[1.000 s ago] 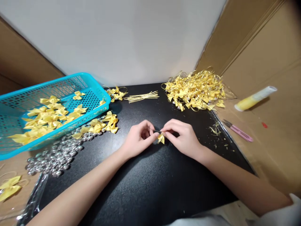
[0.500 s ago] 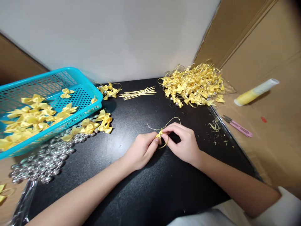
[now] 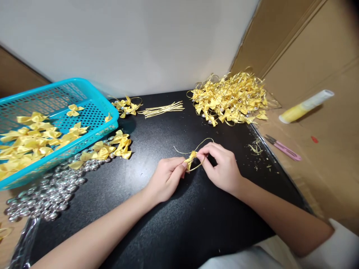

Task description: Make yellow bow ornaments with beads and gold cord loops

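Observation:
Over the middle of the black table, my left hand (image 3: 168, 177) pinches a yellow ribbon bow (image 3: 191, 160) between thumb and fingers. My right hand (image 3: 221, 166) is closed just to its right, with thumb and forefinger pinching a thin gold cord (image 3: 198, 166) beside the bow. One part of the cord loops below the bow; its loose end curves above and to the left. My fingertips partly hide the bow and where the cord meets it.
A blue basket (image 3: 102, 129) of yellow bows stands left, with silver beads (image 3: 56, 190) and loose bows before it. Behind lie gold cord pieces (image 3: 162, 109) and a small bow cluster (image 3: 127, 106). A heap of corded bows (image 3: 230, 98), pink-handled snips (image 3: 283, 148) and a yellow-white roll (image 3: 305, 107) are right.
My right hand has moved slightly to the right, away from my left, and more of the bow shows between them. The view has shifted a little.

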The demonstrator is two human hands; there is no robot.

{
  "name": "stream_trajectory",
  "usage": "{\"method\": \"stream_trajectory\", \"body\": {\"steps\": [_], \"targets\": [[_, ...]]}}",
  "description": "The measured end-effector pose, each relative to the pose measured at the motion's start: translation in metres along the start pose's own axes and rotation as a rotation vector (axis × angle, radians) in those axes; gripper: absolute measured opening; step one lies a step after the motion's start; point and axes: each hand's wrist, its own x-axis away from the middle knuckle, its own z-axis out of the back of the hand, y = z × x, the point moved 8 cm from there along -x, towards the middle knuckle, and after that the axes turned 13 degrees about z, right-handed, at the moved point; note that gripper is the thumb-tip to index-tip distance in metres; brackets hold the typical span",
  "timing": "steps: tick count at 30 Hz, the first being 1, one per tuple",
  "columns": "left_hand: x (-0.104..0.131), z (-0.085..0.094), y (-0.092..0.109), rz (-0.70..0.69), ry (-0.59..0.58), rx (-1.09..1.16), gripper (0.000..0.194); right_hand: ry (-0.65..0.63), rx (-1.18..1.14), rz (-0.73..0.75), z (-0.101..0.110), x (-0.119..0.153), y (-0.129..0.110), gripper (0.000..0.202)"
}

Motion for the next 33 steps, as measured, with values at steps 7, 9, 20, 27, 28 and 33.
{"method": "stream_trajectory", "body": {"steps": [7,9,20,27,28,33], "targets": [[-0.001,0.002,0.004,0.030,0.008,0.083,0.030,0.018,-0.017,-0.005,-0.004,0.003,-0.005,0.013],[-0.001,0.001,0.003,0.052,0.026,0.092,0.028,0.017,0.000,0.011,-0.006,0.004,-0.007,0.013],[-0.002,-0.003,-0.006,0.152,0.047,0.169,0.020,-0.003,0.069,0.102,-0.008,0.004,-0.015,0.018],[-0.002,-0.002,-0.013,0.194,0.053,0.219,0.023,-0.036,0.063,0.076,-0.008,0.004,-0.010,0.014],[-0.002,-0.002,-0.014,0.198,0.042,0.224,0.023,-0.038,0.062,0.072,-0.007,0.004,-0.009,0.014],[-0.003,-0.004,-0.015,0.202,-0.007,0.252,0.023,-0.051,0.048,0.029,-0.009,0.003,-0.006,0.014]]}}
